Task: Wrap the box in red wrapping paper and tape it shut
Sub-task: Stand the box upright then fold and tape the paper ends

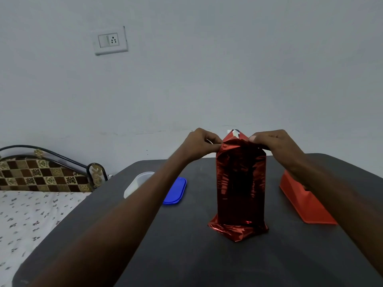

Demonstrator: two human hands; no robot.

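A tall box stands upright in the middle of the dark table [186, 255], covered in shiny red wrapping paper [240, 189]. The paper bunches loosely around its base. At the top the paper is folded inward, and a small bit of white and dark shows at the peak. My left hand [199, 143] pinches the paper at the top left corner. My right hand [275, 141] pinches the paper at the top right corner. No tape piece shows on either hand.
A red-orange plastic tape dispenser [304, 204] sits right of the box, partly behind my right forearm. Left of the box lie a blue lid [176, 191] and a clear container [138, 183]. A bed [31, 214] stands left of the table; a wall is behind.
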